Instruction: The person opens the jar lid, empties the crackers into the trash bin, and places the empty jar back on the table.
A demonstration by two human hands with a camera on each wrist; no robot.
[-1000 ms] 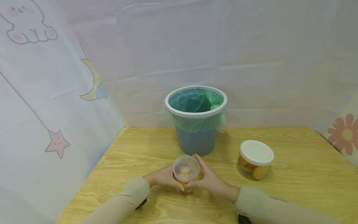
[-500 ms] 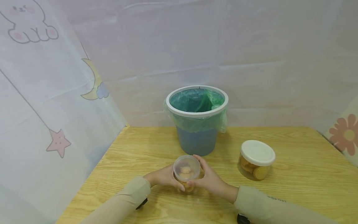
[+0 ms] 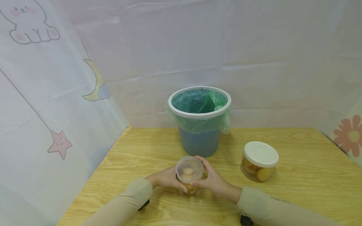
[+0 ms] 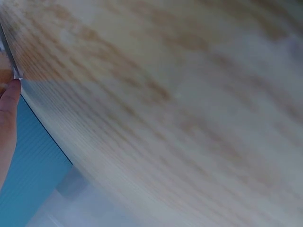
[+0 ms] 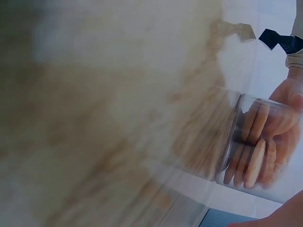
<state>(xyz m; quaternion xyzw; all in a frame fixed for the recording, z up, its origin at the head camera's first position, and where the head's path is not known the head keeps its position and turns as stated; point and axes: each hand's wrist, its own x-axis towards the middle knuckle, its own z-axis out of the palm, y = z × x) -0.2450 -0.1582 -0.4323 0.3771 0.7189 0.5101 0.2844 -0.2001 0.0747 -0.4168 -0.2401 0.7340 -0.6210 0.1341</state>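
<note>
A small clear plastic jar (image 3: pixel 189 169) with a translucent lid stands on the table in front of the bin, cookies visible inside. My left hand (image 3: pixel 169 179) grips it from the left, thumb across the front. From the right, my right hand (image 3: pixel 210 180) grips the same jar, thumb also at the front and fingers round the far side. The right wrist view shows the jar's side with stacked cookies (image 5: pixel 258 146) and the left hand (image 5: pixel 289 94) behind it. Only a finger of the left hand (image 4: pixel 8 123) appears at the left wrist view's edge.
Behind the hands stands a blue bin (image 3: pixel 199 141) with a white rim and a green bag liner. To the right, a wider jar (image 3: pixel 260 160) with a white lid holds cookies. A wooden table (image 3: pixel 135 150) meets printed cloth walls.
Both hands keep their grip on the jar, which stays in place. The whole head view has shifted very slightly.
</note>
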